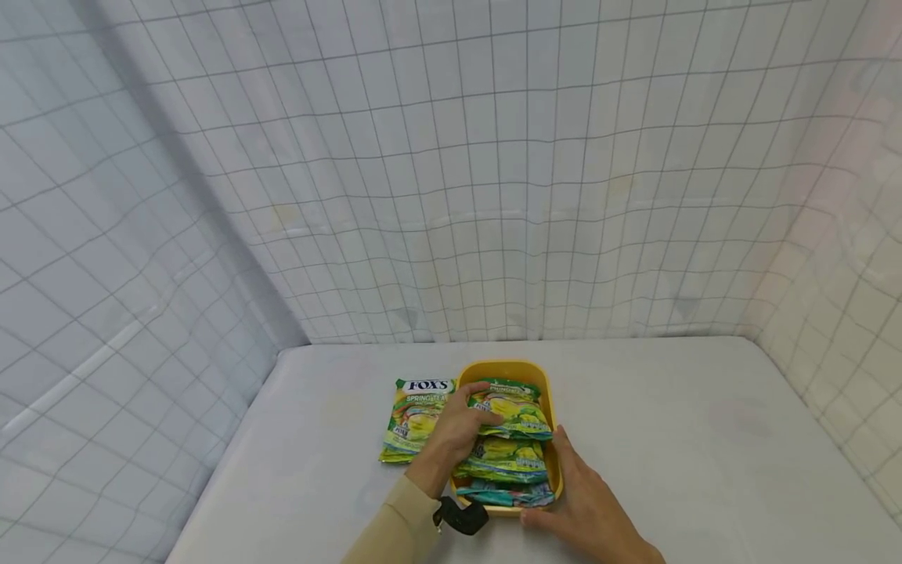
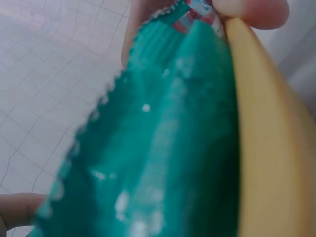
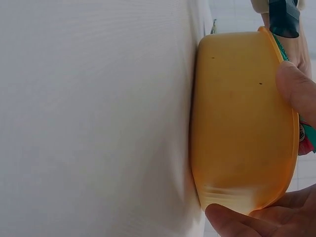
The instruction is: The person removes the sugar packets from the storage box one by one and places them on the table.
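Observation:
A yellow plastic container [image 1: 555, 478] holds several candy bags set in a row, overlapping from back to front. The rearmost green candy bag [image 1: 509, 407] is gripped at its left side by my left hand [image 1: 454, 427], thumb across its face. A teal candy bag [image 2: 148, 128] fills the left wrist view beside the container's near rim. My right hand [image 1: 592, 509] holds the container's near right corner, its thumb [image 3: 296, 89] at the rim and its other fingers along the right side. Another green Fox's Spring Tea bag [image 1: 405, 435] lies left of the container, partly hidden behind my left hand.
The container stands on a white-covered table [image 1: 676, 439]. White walls with a dark grid pattern [image 1: 493, 196] enclose the table at the back and both sides. A black wrist strap [image 1: 461, 515] is on my left wrist, close to the container's near edge.

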### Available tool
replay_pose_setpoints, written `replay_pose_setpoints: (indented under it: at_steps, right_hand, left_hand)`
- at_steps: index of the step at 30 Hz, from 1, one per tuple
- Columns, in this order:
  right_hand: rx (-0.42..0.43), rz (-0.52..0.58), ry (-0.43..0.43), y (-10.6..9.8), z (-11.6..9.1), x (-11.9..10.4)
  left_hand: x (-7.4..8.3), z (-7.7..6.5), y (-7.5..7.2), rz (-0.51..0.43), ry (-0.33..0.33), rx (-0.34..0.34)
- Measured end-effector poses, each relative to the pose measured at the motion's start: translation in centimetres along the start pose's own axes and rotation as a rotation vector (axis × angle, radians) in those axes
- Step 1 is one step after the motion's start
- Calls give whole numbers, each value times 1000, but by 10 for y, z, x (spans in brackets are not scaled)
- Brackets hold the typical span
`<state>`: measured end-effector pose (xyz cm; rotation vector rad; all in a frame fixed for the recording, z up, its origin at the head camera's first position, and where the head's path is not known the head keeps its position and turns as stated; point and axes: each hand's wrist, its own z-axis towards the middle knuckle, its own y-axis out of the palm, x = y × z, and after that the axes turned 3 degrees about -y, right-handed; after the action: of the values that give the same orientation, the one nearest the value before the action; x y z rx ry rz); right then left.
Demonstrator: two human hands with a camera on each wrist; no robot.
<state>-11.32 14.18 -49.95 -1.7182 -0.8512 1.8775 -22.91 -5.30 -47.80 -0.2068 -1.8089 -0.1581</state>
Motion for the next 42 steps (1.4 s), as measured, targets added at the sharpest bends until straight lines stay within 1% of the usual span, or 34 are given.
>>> replay_pose_setpoints:
  at_steps: [4,8,14,20,24,28,32,37,42]
  right_hand:
    - [3,-6,0,0,0,0]
    - [2,-2,-3,0,-1,0]
    - [-9,8,-5,0,-2,-1]
    - [-3,6,-14,1,-2,-1]
    - [-5,1,-10,0,-2,-2]
    - [-13,-1,5,-1,-1,-2]
    - [-21,-1,21,-2,-1,-2]
    - [-41,-4,41,-2,-2,-3]
    - [-49,-11,53,-2,0,-3]
  left_hand:
    - [0,0,0,-67,-15,-22]
    - [1,-3,-1,-97,-17,-18]
    - [0,-10,-3,-81,24,-32]
    - [0,-15,-9,-90,59,-65]
    - [1,-18,-13,-102,86,-69]
    - [0,-20,-16,-128,109,-72]
    - [-1,-21,-21,-145,114,-70]
    - [0,-24,-26,-206,124,-84]
    - [1,-27,-32,-226,143,-66]
